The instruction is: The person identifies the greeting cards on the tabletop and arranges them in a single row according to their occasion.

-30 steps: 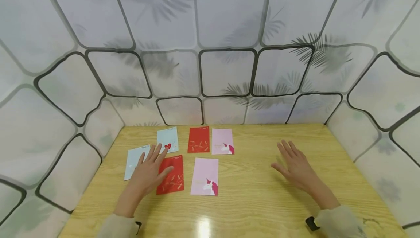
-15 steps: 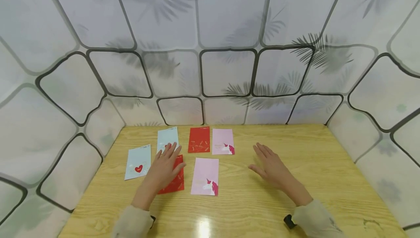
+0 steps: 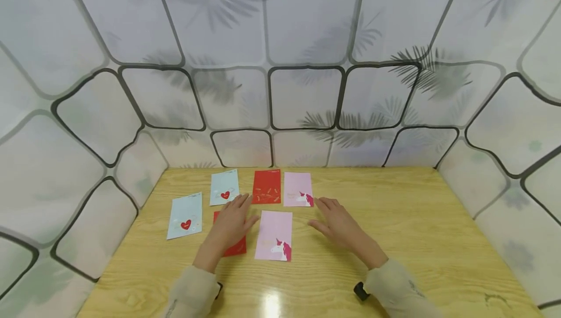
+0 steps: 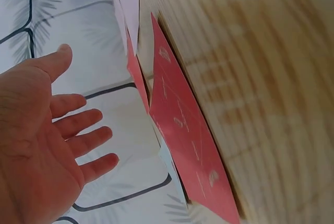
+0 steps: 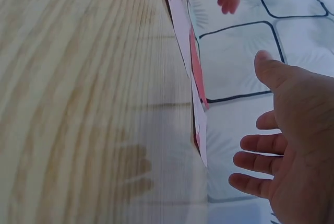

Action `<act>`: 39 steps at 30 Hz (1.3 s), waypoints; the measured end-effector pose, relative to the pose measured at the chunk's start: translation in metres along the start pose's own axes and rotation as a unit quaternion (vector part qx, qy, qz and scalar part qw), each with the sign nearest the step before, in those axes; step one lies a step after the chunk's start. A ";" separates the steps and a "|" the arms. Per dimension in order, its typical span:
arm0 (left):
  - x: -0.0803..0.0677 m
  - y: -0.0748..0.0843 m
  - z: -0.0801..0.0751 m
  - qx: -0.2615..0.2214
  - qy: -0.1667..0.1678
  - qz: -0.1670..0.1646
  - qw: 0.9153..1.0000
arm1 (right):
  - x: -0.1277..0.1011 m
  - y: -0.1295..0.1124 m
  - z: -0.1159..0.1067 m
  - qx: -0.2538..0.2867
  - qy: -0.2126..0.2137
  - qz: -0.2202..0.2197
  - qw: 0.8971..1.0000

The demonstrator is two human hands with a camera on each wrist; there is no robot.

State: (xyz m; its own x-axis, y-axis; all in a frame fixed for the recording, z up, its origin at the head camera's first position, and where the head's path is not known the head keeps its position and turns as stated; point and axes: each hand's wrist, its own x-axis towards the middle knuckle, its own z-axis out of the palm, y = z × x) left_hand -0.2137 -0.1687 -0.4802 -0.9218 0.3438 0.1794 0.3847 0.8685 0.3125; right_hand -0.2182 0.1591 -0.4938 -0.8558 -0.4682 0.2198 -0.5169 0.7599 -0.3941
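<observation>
Above the near red card [image 3: 235, 247] hovers my left hand [image 3: 229, 225], palm down, fingers relaxed and holding nothing; it hides part of that card. In the left wrist view a gap shows between the hand [image 4: 36, 135] and the red card [image 4: 182, 125]. My right hand [image 3: 339, 225] is held over the table to the right of the near pink unicorn card [image 3: 271, 233], its fingers loosely extended. The right wrist view has this hand [image 5: 297, 145] apart from the tabletop, its shadow on the wood. The far pink unicorn card [image 3: 295, 187] lies just beyond its fingertips.
A far red card [image 3: 266, 186] and two light blue heart cards, one at the back [image 3: 224, 185] and one at the left [image 3: 184, 215], also lie flat on the wooden table [image 3: 394, 240]. Patterned fabric walls [image 3: 302, 99] rise at the back and both sides.
Both hands have moved inward: the left one rightward off the blue cards, the right one leftward toward the pink cards. The cards have stayed in place.
</observation>
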 end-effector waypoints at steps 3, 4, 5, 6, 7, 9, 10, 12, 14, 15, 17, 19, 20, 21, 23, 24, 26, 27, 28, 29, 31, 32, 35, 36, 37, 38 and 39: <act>0.005 0.004 0.004 -0.003 -0.001 -0.009 1.000 | 0.007 -0.006 0.004 0.000 -0.004 -0.004 1.000; 0.007 0.005 0.005 -0.001 -0.003 -0.014 1.000 | 0.009 -0.007 0.005 -0.004 -0.006 -0.005 1.000; 0.008 0.006 0.006 0.002 -0.005 -0.018 1.000 | 0.011 -0.009 0.007 -0.006 -0.008 -0.005 1.000; 0.010 0.007 0.007 0.003 -0.006 -0.021 1.000 | 0.013 -0.011 0.008 -0.008 -0.008 -0.006 1.000; 0.012 0.008 0.009 0.005 -0.007 -0.024 1.000 | 0.015 -0.012 0.009 -0.009 -0.008 -0.006 1.000; 0.016 0.009 0.012 0.008 -0.008 -0.026 1.000 | 0.018 -0.015 0.012 -0.014 -0.013 -0.003 1.000; 0.017 0.010 0.013 0.010 -0.010 -0.027 1.000 | 0.020 -0.016 0.014 -0.015 -0.015 -0.001 1.000; 0.020 0.011 0.016 0.010 -0.012 -0.027 1.000 | 0.023 -0.019 0.017 -0.008 -0.016 0.001 1.000; 0.022 0.012 0.018 0.011 -0.020 -0.029 0.999 | 0.026 -0.021 0.021 -0.010 -0.026 0.009 1.000; 0.022 0.012 0.019 0.011 -0.023 -0.032 0.999 | 0.027 -0.021 0.024 -0.008 -0.028 0.010 1.000; 0.023 0.013 0.022 0.011 -0.026 -0.035 0.999 | 0.030 -0.023 0.027 -0.005 -0.029 0.014 0.999; 0.024 0.013 0.024 0.018 -0.027 -0.037 0.999 | 0.032 -0.025 0.029 -0.010 -0.032 0.016 0.999; 0.025 0.013 0.026 0.021 -0.024 -0.036 0.999 | 0.033 -0.025 0.031 -0.008 -0.030 0.016 0.999; 0.026 0.013 0.028 0.024 -0.021 -0.035 0.999 | 0.034 -0.026 0.032 -0.009 -0.027 0.015 0.999; 0.028 0.014 0.030 0.033 -0.018 -0.032 0.999 | 0.036 -0.027 0.034 -0.012 -0.027 0.016 0.999; 0.028 0.015 0.031 0.037 -0.018 -0.030 0.999 | 0.037 -0.028 0.036 -0.012 -0.029 0.018 0.999; 0.029 0.016 0.032 0.040 -0.022 -0.031 0.998 | 0.038 -0.029 0.038 -0.007 -0.030 0.024 0.999; 0.030 0.017 0.033 0.042 -0.026 -0.033 0.998 | 0.039 -0.029 0.040 -0.008 -0.032 0.027 0.999; 0.030 0.017 0.033 0.042 -0.031 -0.035 0.998 | 0.039 -0.030 0.041 -0.009 -0.033 0.027 0.999; 0.030 0.018 0.034 0.041 -0.034 -0.037 0.998 | 0.040 -0.031 0.041 -0.008 -0.034 0.029 0.999; 0.030 0.019 0.034 0.037 -0.040 -0.041 0.998 | 0.041 -0.032 0.043 -0.008 -0.029 0.026 0.999; 0.031 0.019 0.034 0.035 -0.041 -0.042 0.998 | 0.041 -0.033 0.043 -0.012 -0.028 0.024 0.999; 0.032 0.020 0.033 0.030 -0.044 -0.044 0.998 | 0.043 -0.034 0.045 -0.020 -0.023 0.016 0.999; 0.032 0.021 0.032 0.029 -0.046 -0.045 0.998 | 0.044 -0.035 0.045 -0.023 -0.023 0.015 0.999; 0.032 0.021 0.032 0.028 -0.048 -0.047 0.997 | 0.045 -0.035 0.045 -0.026 -0.026 0.015 0.999; 0.033 0.021 0.032 0.027 -0.049 -0.049 0.997 | 0.045 -0.035 0.046 -0.028 -0.028 0.014 0.999; 0.033 0.022 0.032 0.027 -0.051 -0.049 0.997 | 0.045 -0.035 0.046 -0.028 -0.028 0.014 0.999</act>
State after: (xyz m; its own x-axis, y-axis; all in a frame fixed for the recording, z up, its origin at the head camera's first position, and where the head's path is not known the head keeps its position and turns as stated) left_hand -0.2372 -0.1272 -0.4972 -0.9562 0.2878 0.0539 0.2914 0.9169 0.2726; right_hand -0.2378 0.0901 -0.5110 -0.8682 -0.4703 0.1585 -0.4949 0.7963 -0.3477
